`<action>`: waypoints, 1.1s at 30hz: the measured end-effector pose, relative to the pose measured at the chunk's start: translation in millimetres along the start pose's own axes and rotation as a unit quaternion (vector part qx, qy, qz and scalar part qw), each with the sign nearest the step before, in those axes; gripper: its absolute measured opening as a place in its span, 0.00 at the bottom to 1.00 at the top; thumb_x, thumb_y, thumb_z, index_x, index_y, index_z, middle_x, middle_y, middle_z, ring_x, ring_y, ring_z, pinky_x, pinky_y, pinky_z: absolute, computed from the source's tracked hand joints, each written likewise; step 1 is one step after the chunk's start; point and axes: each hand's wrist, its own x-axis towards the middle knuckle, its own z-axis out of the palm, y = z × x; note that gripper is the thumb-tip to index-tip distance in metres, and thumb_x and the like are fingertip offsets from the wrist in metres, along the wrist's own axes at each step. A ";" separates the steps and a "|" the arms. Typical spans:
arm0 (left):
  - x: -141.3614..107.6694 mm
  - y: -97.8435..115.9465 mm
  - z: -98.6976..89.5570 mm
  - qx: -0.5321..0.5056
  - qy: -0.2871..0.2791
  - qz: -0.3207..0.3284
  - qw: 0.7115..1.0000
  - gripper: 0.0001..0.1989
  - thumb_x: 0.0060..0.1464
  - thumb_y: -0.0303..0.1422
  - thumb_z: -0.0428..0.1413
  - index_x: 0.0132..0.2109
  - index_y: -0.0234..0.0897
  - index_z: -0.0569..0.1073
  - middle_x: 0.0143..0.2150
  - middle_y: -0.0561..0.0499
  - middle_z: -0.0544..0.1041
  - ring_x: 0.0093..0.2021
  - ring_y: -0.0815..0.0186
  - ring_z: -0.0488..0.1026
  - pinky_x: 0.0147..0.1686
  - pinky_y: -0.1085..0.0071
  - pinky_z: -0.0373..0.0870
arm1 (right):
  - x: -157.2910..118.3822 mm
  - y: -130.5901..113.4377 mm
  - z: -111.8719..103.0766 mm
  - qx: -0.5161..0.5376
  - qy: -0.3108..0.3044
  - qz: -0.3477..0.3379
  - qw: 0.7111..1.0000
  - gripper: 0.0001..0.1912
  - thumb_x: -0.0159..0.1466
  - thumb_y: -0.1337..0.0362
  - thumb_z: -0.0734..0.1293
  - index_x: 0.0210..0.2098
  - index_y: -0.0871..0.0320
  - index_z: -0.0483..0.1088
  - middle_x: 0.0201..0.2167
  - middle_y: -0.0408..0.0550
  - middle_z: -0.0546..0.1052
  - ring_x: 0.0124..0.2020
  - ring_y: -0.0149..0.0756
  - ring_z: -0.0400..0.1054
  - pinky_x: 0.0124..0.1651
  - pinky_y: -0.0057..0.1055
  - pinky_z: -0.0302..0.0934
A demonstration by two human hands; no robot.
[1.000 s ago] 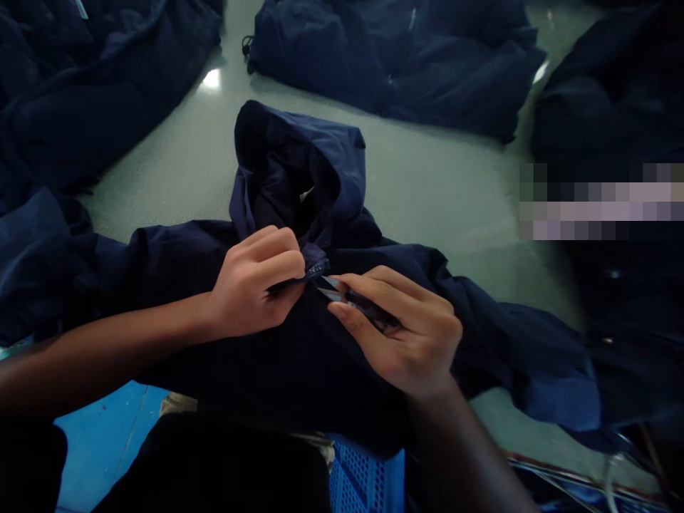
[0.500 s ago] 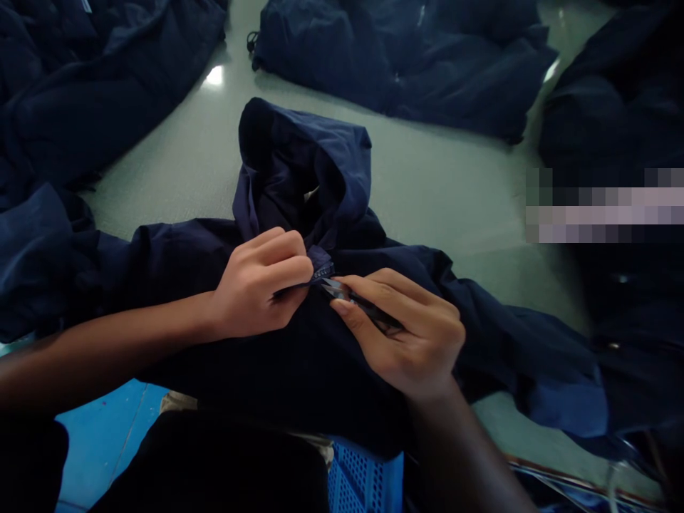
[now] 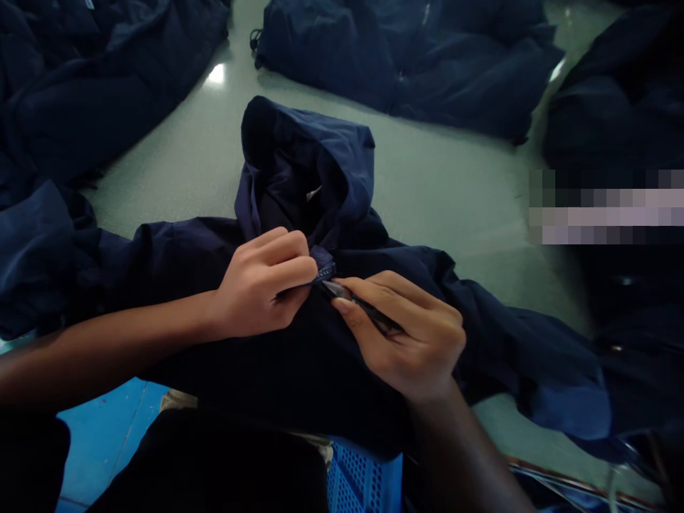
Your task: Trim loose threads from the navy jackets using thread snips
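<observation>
A navy hooded jacket (image 3: 320, 370) lies spread in front of me, its hood (image 3: 345, 153) pointing away. My left hand (image 3: 267, 285) is closed, pinching the jacket's front edge beside the top of the zipper (image 3: 325, 272). Thread snips (image 3: 338, 290) sit in my right hand (image 3: 409, 328), which is closed around them with thumb and forefinger near the blades. The blade tips point left and reach the fabric just below the zipper teeth. Whether a thread lies between them is too small to make out.
More navy garments (image 3: 406, 57) lie across the pale table (image 3: 438, 171), at the back, with another pile (image 3: 107, 85) on the left and dark clothing (image 3: 614, 107) on the right. Below the table edge stands a blue perforated crate (image 3: 363, 477) on a blue floor (image 3: 101, 434).
The snips' blades, seen apart half a second ago, have come together at the zipper. Both hands stay nearly in place on the jacket, and the view has shifted slightly.
</observation>
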 end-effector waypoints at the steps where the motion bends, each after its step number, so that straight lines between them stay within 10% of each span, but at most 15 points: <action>1: 0.2 0.0 -0.1 0.001 0.000 0.001 1.000 0.12 0.57 0.18 0.57 0.32 0.38 0.66 0.31 0.52 0.71 0.32 0.68 0.65 0.32 0.69 0.63 | -0.1 0.1 -0.1 -0.001 0.000 0.000 1.000 0.13 0.64 0.74 0.74 0.47 0.54 0.81 0.36 0.45 0.82 0.32 0.32 0.77 0.33 0.31 0.72; 33: -1.6 1.3 1.4 -0.034 -0.005 -0.044 0.998 0.12 0.53 0.18 0.60 0.32 0.37 0.67 0.31 0.52 0.72 0.32 0.69 0.69 0.32 0.71 0.66 | -0.9 4.5 4.4 -0.042 0.018 -0.064 0.997 0.15 0.62 0.76 0.74 0.47 0.57 0.80 0.37 0.47 0.83 0.31 0.35 0.79 0.34 0.32 0.76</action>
